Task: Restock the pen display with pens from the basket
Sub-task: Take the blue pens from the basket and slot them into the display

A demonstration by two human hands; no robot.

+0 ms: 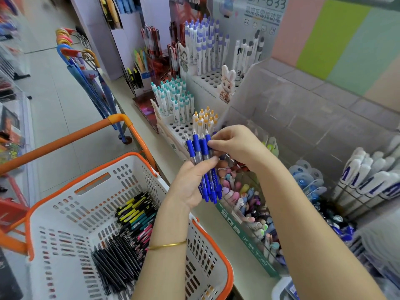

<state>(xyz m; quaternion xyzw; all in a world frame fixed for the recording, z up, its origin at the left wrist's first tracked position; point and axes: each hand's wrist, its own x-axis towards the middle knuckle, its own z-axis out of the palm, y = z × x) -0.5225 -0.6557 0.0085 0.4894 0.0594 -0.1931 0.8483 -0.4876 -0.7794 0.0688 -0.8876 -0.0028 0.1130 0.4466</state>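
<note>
My left hand point(190, 182) grips a bundle of several blue pens point(203, 167), tips up, above the shelf edge. My right hand point(236, 144) pinches the top of one blue pen in that bundle. Below to the left stands the white basket with an orange rim point(71, 208), holding several black, yellow and pink pens point(127, 232). The white perforated pen display point(179, 126) with teal-capped and yellow-capped pens stands just behind my hands.
A clear bin of pastel novelty pens point(251, 204) sits below my right forearm. White-and-blue pens point(368, 180) fill a rack at the right. More pen stands point(207, 46) rise behind. An orange cart handle point(65, 139) and hanging umbrellas point(86, 68) are on the left.
</note>
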